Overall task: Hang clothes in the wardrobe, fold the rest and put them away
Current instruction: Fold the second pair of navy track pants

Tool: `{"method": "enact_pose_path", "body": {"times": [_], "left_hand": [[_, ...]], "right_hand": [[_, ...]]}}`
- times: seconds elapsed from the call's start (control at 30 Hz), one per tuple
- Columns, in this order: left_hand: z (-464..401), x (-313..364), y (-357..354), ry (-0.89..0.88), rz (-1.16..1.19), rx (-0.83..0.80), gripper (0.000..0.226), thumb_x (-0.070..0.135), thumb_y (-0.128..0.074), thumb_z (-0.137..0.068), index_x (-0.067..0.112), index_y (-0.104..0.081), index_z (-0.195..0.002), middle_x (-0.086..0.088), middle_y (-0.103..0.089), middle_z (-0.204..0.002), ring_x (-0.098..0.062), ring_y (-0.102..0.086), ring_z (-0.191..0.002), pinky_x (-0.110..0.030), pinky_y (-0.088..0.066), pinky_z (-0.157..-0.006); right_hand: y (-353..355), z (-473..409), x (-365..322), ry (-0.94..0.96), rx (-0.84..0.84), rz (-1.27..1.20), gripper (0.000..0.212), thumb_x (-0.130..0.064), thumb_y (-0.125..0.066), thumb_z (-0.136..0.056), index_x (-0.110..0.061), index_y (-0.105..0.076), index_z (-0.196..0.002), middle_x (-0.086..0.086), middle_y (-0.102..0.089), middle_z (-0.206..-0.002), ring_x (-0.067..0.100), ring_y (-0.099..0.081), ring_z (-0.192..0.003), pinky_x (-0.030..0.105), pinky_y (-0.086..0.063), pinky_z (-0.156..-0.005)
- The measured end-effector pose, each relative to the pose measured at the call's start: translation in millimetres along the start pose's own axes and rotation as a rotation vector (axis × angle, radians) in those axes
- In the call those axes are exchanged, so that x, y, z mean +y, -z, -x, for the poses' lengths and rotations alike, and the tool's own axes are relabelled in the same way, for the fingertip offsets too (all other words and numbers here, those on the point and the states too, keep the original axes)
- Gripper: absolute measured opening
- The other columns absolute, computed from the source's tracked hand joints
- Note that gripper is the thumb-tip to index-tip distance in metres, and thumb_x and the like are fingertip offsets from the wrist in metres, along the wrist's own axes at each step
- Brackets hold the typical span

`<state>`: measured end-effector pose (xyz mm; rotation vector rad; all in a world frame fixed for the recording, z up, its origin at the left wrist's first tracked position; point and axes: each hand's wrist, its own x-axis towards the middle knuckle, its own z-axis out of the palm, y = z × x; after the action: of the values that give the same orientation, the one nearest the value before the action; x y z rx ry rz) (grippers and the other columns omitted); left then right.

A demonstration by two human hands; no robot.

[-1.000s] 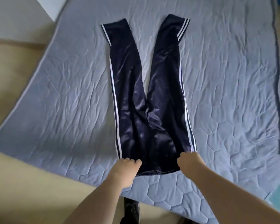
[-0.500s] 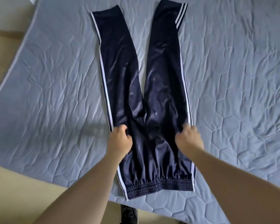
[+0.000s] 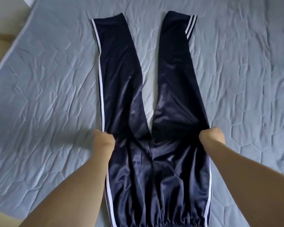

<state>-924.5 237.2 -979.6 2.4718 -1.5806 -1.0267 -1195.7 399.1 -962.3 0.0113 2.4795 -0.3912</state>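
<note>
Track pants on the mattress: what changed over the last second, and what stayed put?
Both hands moved off the waistband and up the outer seams: the left hand now grips the left edge of the track pants at about crotch level, and the right hand grips the right edge. The waistband, held a second ago, is let go. The pants stay flat, legs spread, on the grey quilted mattress.

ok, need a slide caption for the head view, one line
Both hands, left hand and right hand, grip the side seams of navy track pants on a grey quilted mattress.
</note>
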Motion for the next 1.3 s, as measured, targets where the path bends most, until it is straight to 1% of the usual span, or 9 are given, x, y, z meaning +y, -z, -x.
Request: {"method": "enact_pose_path", "body": {"times": [0.17,0.3,0.53,0.63,0.77,0.9,1.0,1.13,1.3], "left_hand": [[-1.8,4.9,6.4,-0.519,-0.4,0.324,0.041,0.015,-0.061,-0.077,0.002,-0.052,-0.115,-0.023,-0.052,-0.117,-0.041,-0.049,-0.104,-0.048,-0.039,-0.084],[-8.2,41.6,-18.7,-1.014,-0.581,0.132,0.054,0.038,-0.043,-0.089,0.011,-0.043,-0.137,-0.011,-0.039,-0.146,-0.033,-0.034,-0.134,-0.054,-0.026,-0.111],[-1.0,68.6,-77.2,-0.697,-0.446,-0.395,0.05,0.067,-0.012,-0.092,0.063,0.004,-0.139,0.015,0.022,-0.156,-0.018,0.032,-0.141,-0.069,0.023,-0.098],[-18.2,59.6,-63.2,-0.769,-0.333,-0.262,0.049,0.056,-0.019,-0.097,0.057,-0.005,-0.144,0.011,0.001,-0.159,-0.018,0.007,-0.146,-0.065,0.013,-0.107],[-39.1,30.9,-24.2,-0.461,-0.177,0.249,0.058,0.044,-0.043,-0.096,0.017,-0.033,-0.145,-0.014,-0.04,-0.141,-0.038,-0.04,-0.123,-0.05,-0.031,-0.101],[-44.6,9.8,-4.5,-0.134,-0.154,-0.002,0.041,0.033,-0.042,-0.1,-0.001,-0.047,-0.121,-0.022,-0.052,-0.127,-0.042,-0.046,-0.118,-0.044,-0.036,-0.092],[-38.2,9.2,6.4,-0.2,0.002,-0.004,0.028,0.026,-0.035,-0.103,-0.001,-0.044,-0.101,-0.025,-0.057,-0.11,-0.043,-0.053,-0.105,-0.038,-0.033,-0.075],[-57.2,-12.8,37.3,-0.144,-0.07,0.129,0.038,0.029,-0.033,-0.103,-0.005,-0.043,-0.117,-0.033,-0.055,-0.118,-0.047,-0.052,-0.11,-0.046,-0.038,-0.083],[-59.8,-19.2,34.0,-0.086,0.05,-0.037,0.054,0.044,-0.039,-0.099,-0.001,-0.041,-0.129,-0.023,-0.05,-0.133,-0.039,-0.047,-0.123,-0.041,-0.035,-0.1]], "right_hand": [[-4.1,9.2,-23.6,0.417,0.292,0.43,0.06,-0.022,-0.046,-0.086,-0.011,-0.028,-0.142,0.014,-0.024,-0.15,0.034,-0.023,-0.137,0.047,-0.018,-0.111],[-37.4,6.0,-62.7,1.045,0.214,0.674,0.067,-0.044,-0.034,-0.096,-0.016,-0.011,-0.152,0.006,-0.006,-0.16,0.025,-0.005,-0.147,0.044,0.0,-0.118],[-46.8,-57.2,-32.9,0.579,0.158,0.712,0.069,-0.055,-0.016,-0.096,-0.021,0.005,-0.152,-0.001,0.014,-0.159,0.02,0.011,-0.146,0.042,0.007,-0.118],[-37.4,-57.4,-28.9,0.478,0.243,0.634,0.065,-0.043,-0.027,-0.098,-0.015,-0.007,-0.152,0.012,0.004,-0.159,0.032,0.005,-0.145,0.048,0.006,-0.117],[-64.4,1.0,-58.6,1.077,0.415,0.305,0.041,-0.033,-0.05,-0.086,-0.005,-0.058,-0.115,0.018,-0.053,-0.119,0.035,-0.047,-0.106,0.044,-0.036,-0.092],[-110.4,67.4,-69.6,1.138,-0.084,0.614,0.049,-0.056,-0.034,-0.094,-0.015,-0.055,-0.109,0.005,-0.056,-0.111,0.028,-0.05,-0.108,0.037,-0.033,-0.096],[-108.5,50.8,-61.1,1.046,-0.055,0.74,0.032,-0.042,-0.039,-0.096,-0.016,-0.055,-0.104,0.005,-0.063,-0.106,0.026,-0.057,-0.102,0.036,-0.031,-0.092],[-96.7,27.4,-45.4,1.129,0.037,0.871,0.021,-0.031,-0.068,-0.076,-0.018,-0.054,-0.069,0.0,-0.059,-0.05,0.02,-0.06,-0.05,0.033,-0.025,-0.071],[-101.5,43.2,-56.3,1.123,-0.118,0.877,0.046,-0.056,-0.026,-0.096,-0.024,-0.058,-0.106,-0.005,-0.054,-0.108,0.017,-0.045,-0.113,0.038,-0.017,-0.107]]}}
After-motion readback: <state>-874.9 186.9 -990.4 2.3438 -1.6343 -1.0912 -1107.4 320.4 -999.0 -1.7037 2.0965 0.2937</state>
